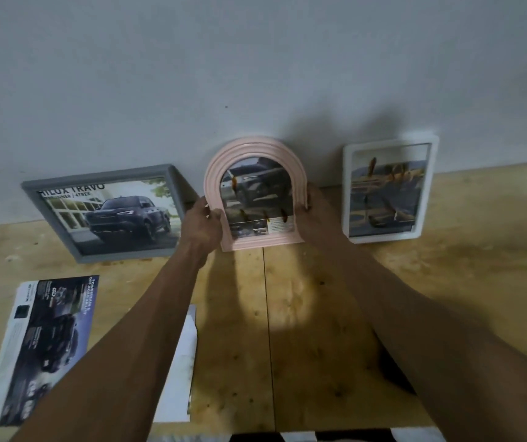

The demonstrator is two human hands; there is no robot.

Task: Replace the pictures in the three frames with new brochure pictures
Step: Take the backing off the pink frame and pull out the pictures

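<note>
The pink arched frame [253, 193] stands upright at the middle of the desk's far edge, leaning on the grey wall [256, 59], with a brochure picture of a dark vehicle inside it. The left hand [203, 223] grips its left side, thumb curled onto the front rim, and the right hand [314, 208] holds its right side with fingers wrapped round the edge. Toward the far left, a grey rectangular frame [103, 213] leans tilted against the wall, showing a dark pickup truck. Toward the far right, a white frame [389, 189] stands against the wall with a blurred picture. On the wooden desk [319, 298] near the left edge lies a loose brochure page [42, 349], with a white sheet [182, 362] just beside it, partly hidden under the left forearm.
</note>
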